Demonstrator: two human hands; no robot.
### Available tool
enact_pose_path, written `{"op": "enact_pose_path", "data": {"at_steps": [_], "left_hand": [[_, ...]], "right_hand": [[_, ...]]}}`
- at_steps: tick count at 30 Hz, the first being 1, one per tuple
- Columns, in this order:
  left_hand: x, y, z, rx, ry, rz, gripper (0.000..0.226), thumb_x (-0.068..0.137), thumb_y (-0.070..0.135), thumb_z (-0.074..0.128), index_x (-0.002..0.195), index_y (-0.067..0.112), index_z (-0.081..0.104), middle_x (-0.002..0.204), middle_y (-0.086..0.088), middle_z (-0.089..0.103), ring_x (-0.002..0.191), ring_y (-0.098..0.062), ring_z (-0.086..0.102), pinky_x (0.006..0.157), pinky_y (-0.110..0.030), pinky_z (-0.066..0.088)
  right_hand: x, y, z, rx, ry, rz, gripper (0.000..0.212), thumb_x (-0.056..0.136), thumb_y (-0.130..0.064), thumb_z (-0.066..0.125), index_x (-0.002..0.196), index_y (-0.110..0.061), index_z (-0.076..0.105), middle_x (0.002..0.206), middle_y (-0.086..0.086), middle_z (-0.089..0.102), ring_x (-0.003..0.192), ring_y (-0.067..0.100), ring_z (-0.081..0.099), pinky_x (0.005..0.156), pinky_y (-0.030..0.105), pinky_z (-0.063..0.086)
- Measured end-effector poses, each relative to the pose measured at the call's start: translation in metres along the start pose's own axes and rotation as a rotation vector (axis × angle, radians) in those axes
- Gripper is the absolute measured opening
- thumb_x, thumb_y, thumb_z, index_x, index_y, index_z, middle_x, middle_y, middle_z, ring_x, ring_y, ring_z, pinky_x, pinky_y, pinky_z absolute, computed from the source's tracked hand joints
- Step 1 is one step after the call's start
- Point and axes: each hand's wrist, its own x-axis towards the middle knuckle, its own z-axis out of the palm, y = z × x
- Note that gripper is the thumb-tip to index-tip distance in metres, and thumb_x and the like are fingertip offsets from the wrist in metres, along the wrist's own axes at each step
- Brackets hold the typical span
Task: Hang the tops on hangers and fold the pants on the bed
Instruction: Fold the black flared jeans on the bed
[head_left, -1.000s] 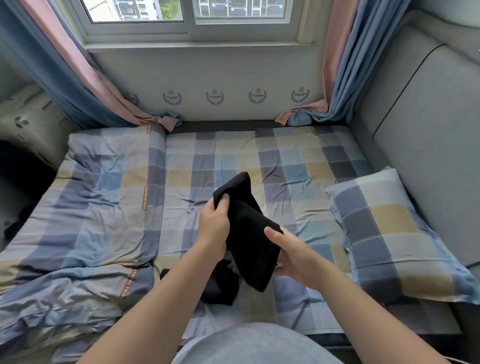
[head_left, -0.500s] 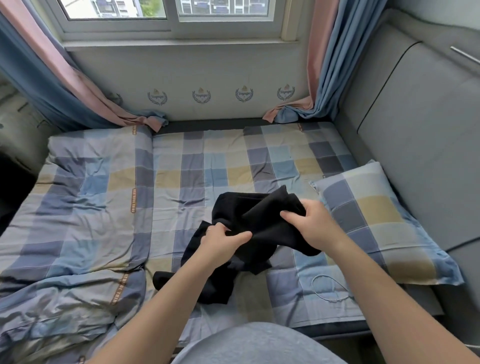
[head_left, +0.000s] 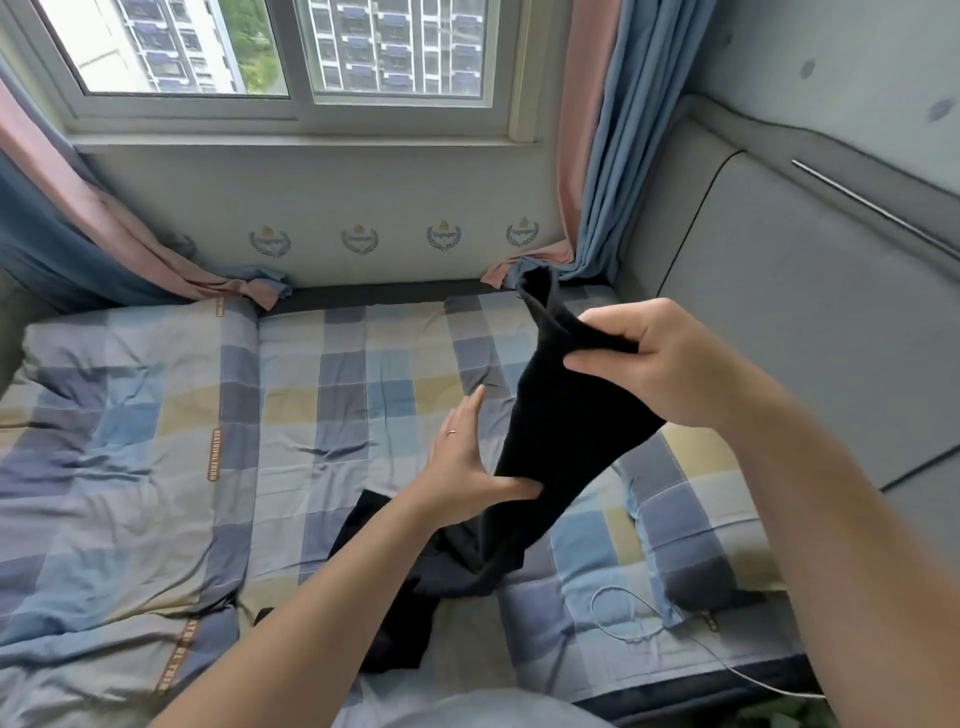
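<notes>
A black garment (head_left: 566, 431), a top or pants I cannot tell, hangs lifted over the checked bed (head_left: 337, 374). Its lower part trails in a heap on the sheet near my body. My right hand (head_left: 649, 358) is raised and closed on the garment's upper end. Lower down, my left hand (head_left: 462, 457) sits at the garment's left edge with the fingers straight and apart. Only its thumb touches the fabric. No hanger is in view.
A checked pillow (head_left: 691, 519) lies to the right under the garment, with a thin white cable (head_left: 623, 613) in front of it. A rumpled duvet (head_left: 119, 457) covers the bed's left half. A grey padded wall (head_left: 779, 312) runs along the right, with curtains and a window behind.
My right hand has lifted the garment's end up and to the right, stretching it out. My left hand has let go of its grip and opened beside the fabric.
</notes>
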Motion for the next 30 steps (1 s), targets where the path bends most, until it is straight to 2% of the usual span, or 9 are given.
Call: {"op": "enact_pose_path", "data": {"at_steps": [3,5,8,11,14,17,20,24,30], "left_hand": [[0.003,0.015,0.013,-0.258,-0.124,0.077,0.099,0.071,0.05,0.079,0.154,0.038,0.026,0.15,0.011,0.046,0.138,-0.004,0.043,0.112,-0.038,0.041],[-0.002,0.021,0.019,-0.359,-0.173,0.059,0.067,0.077,0.06,0.07,0.138,0.041,0.051,0.127,0.009,0.067,0.118,-0.008,0.062,0.104,-0.041,0.051],[-0.009,0.021,0.023,-0.353,-0.184,-0.003,0.043,0.087,0.071,0.052,0.112,0.039,0.065,0.115,0.005,0.071,0.102,-0.007,0.066,0.099,-0.039,0.05],[-0.014,0.017,0.025,-0.367,-0.097,-0.109,0.03,0.102,0.056,0.038,0.108,0.033,0.057,0.127,-0.005,0.064,0.092,-0.006,0.06,0.092,-0.029,0.046],[-0.028,0.015,0.023,-0.548,-0.115,-0.243,0.041,0.101,0.055,0.034,0.113,0.024,0.059,0.123,-0.001,0.063,0.114,-0.017,0.06,0.103,-0.033,0.043],[-0.037,0.014,0.018,-0.467,-0.109,-0.168,0.05,0.092,0.052,0.055,0.113,0.008,0.066,0.111,-0.013,0.073,0.101,-0.023,0.071,0.098,-0.045,0.052],[-0.037,0.013,0.015,-0.511,0.012,-0.179,0.03,0.099,0.038,0.058,0.11,0.012,0.069,0.103,-0.009,0.076,0.095,-0.024,0.073,0.097,-0.051,0.052],[-0.035,0.02,-0.003,-0.74,0.156,-0.276,0.022,0.1,0.035,0.059,0.113,0.019,0.068,0.107,-0.007,0.076,0.103,-0.026,0.071,0.1,-0.051,0.052],[-0.03,0.04,-0.047,-0.89,0.319,-0.283,0.025,0.099,0.04,0.059,0.114,0.021,0.067,0.11,-0.01,0.074,0.106,-0.031,0.068,0.093,-0.05,0.055]], "right_hand": [[0.016,-0.005,-0.007,0.103,0.094,-0.057,0.008,0.09,-0.008,0.071,0.089,-0.015,0.073,0.08,-0.001,0.072,0.079,0.012,0.071,0.072,0.019,0.053],[0.029,-0.002,-0.013,0.169,0.2,-0.013,0.006,0.089,-0.011,0.072,0.087,-0.016,0.074,0.079,0.001,0.073,0.076,0.013,0.072,0.069,0.02,0.055],[0.044,0.009,-0.013,0.309,0.327,0.119,0.007,0.089,-0.013,0.072,0.084,-0.014,0.076,0.078,0.001,0.075,0.074,0.013,0.072,0.066,0.022,0.056],[0.054,0.025,-0.003,0.507,0.391,0.302,0.013,0.092,-0.012,0.069,0.083,-0.013,0.077,0.077,0.003,0.075,0.073,0.016,0.071,0.064,0.026,0.057],[0.061,0.04,0.01,0.763,0.418,0.484,0.013,0.096,-0.005,0.062,0.103,0.001,0.072,0.075,0.006,0.074,0.067,0.017,0.071,0.057,0.024,0.056],[0.062,0.049,0.025,1.05,0.375,0.591,0.019,0.101,0.001,0.048,0.11,0.002,0.064,0.08,0.01,0.074,0.066,0.018,0.073,0.057,0.025,0.058],[0.056,0.062,0.04,1.294,0.323,0.588,0.021,0.104,-0.013,0.047,0.11,-0.002,0.065,0.099,0.014,0.073,0.084,0.025,0.074,0.074,0.037,0.062],[0.036,0.081,0.07,1.147,0.284,0.582,0.04,0.099,-0.044,0.052,0.128,-0.017,0.059,0.129,0.005,0.069,0.119,0.026,0.065,0.104,0.049,0.048],[-0.002,0.086,0.131,1.013,-0.062,0.47,0.084,0.071,-0.068,0.075,0.139,-0.024,0.051,0.134,-0.003,0.065,0.127,0.015,0.059,0.101,0.029,0.05]]}}
